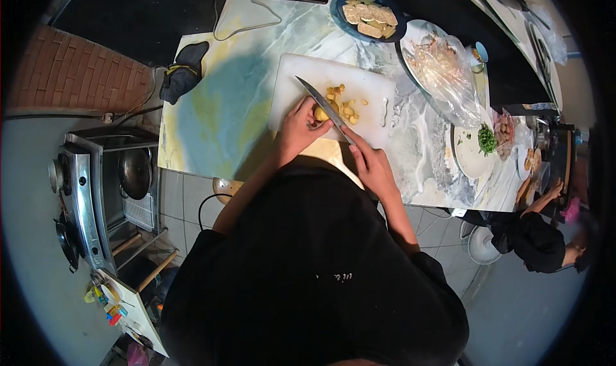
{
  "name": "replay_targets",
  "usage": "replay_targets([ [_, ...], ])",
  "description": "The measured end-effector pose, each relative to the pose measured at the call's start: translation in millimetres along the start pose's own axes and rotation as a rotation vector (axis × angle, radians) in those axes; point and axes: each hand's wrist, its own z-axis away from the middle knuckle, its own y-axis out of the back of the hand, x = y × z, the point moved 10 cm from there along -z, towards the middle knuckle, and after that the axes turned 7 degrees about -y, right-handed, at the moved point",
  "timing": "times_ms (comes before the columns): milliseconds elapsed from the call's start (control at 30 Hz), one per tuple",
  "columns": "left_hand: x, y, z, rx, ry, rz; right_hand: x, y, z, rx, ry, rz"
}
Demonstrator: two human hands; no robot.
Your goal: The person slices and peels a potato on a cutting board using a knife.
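My left hand [300,127] is closed around a yellow potato [324,113] on the white cutting board [292,77]. In my right hand [372,164] is the handle of a kitchen knife [313,94], its long blade slanting up and left across the potato. Whether the edge has entered the potato I cannot tell. Small yellow cut pieces [350,112] lie scattered on the board, just right of the blade.
Behind the board stands a dark plate [337,20] of sliced food. To the right are a plastic-covered tray [443,70] and a plate [471,164] with chopped greens. Dark cloth [185,72] lies at the table's left. Another person [539,237] is at far right.
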Motion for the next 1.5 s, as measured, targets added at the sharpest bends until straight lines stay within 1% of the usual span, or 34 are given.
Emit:
replay_targets([
  [67,2.9,0.2,1.0,-0.012,0.005,0.004,-3.8,1.2,1.5,0.062,0.083,-0.018],
  [267,-2.8,-4.0,2.2,-0.025,-0.002,0.012,-13.6,2.8,5.0,0.125,0.102,-0.002],
  [400,1.0,-3.4,1.1,-0.024,-0.021,0.012,-8.8,-0.2,2.0,0.111,0.057,0.030],
  [467,1.6,-3.6,0.1,-0.014,-0.039,0.024,-13.7,1.5,1.0,0.132,0.093,0.006],
  [700,-4.9,-5.4,1.4,0.004,-0.060,0.062,-11.7,-3.5,-3.7,0.098,0.061,0.037],
  [767,-5.4,-5.6,1.2,0.002,-0.050,0.073,-15.7,-1.6,-2.9,0.139,0.115,0.016],
  [967,-5.7,-7.9,4.8,-0.008,-0.069,0.081,-6.0,-8.7,-2.6,0.102,0.040,0.041],
  [1000,-4.9,-6.6,1.4,-0.007,-0.081,0.078,-6.2,-11.5,-4.8,0.104,0.047,0.041],
  [1067,-4.3,-5.4,-1.6,0.007,-0.085,0.077,-19.2,-3.9,-1.0,0.235,0.196,0.006],
  [1200,-11.4,-11.5,4.3,-0.035,-0.028,0.046,-14.0,0.1,-3.0,0.219,0.139,0.013],
  [1267,-13.8,-10.6,3.9,-0.031,-0.011,0.057,-5.7,-3.3,-6.3,0.123,0.063,0.058],
  [1333,-15.0,-11.4,5.0,-0.036,0.007,0.073,-6.8,-3.1,-5.9,0.108,0.084,0.060],
  [1400,-3.9,-7.4,3.9,-0.004,-0.096,0.090,-9.5,-2.4,-5.1,0.096,0.103,0.064],
  [1500,-3.1,-7.1,4.0,-0.015,-0.083,0.065,-12.7,-1.3,-5.2,0.095,0.106,0.030],
])
